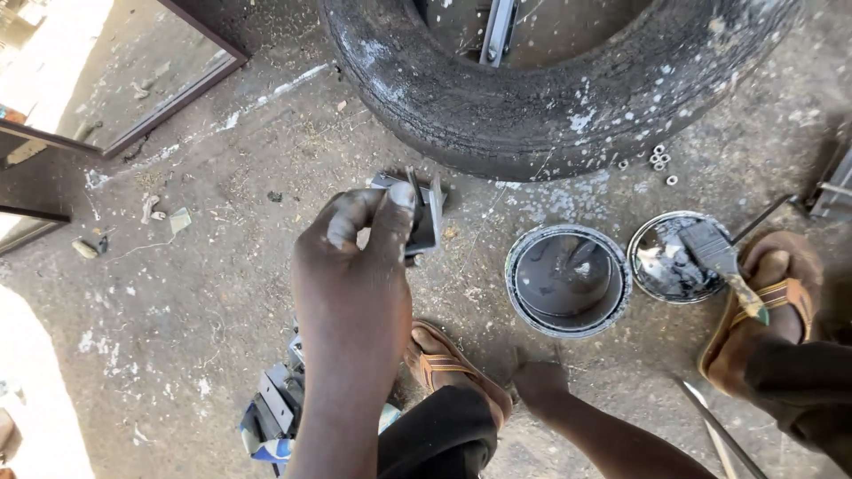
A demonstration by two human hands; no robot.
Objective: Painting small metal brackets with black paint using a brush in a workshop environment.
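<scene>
bracket [424, 213], a small grey metal piece, sits at ten o'clock of the paint can [568, 280], just below the tyre [568, 98]. our left hand [355, 266] pinches it at the top edge, fingers clamped on it. our right hand [540, 383] rests on the ground at six o'clock of the can, fingers curled, holding nothing. a brush [714, 253] lies across the lid [661, 266]. we judge a steady edge grip keeps wet faces untouched.

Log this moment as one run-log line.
left hand: fingers pinch small grey metal part | right hand: on ground by paint can | brush on lid | tyre behind
</scene>
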